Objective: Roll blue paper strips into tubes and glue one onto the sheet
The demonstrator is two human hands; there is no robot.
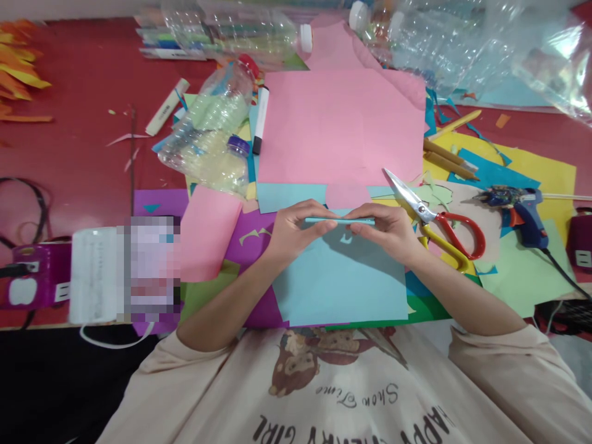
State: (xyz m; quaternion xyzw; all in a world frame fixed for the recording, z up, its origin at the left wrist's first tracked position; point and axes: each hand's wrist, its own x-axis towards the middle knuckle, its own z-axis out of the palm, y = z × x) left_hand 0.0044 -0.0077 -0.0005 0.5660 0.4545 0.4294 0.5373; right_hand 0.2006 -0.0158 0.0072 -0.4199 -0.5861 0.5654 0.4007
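Observation:
Between my two hands is a narrow light-blue piece of paper (319,219), seen almost edge-on. My left hand (298,229) pinches its left part between thumb and fingers. On the other side, my right hand (388,229) grips the right part the same way, and the fingertips of both hands nearly meet at the middle. Below them lies a light-blue sheet (346,283) with my hands' shadow on it. A pink sheet (342,126) lies just beyond, with a rounded pink piece (348,196) at its near edge.
Red-handled scissors (460,235) lie open right of my right hand, above yellow-handled ones (446,250). Farther right is a blue glue gun (531,219). Clear plastic bottles (208,123) lie left and at the back. A black-and-white marker (261,120) touches the pink sheet; a phone (152,265) lies left.

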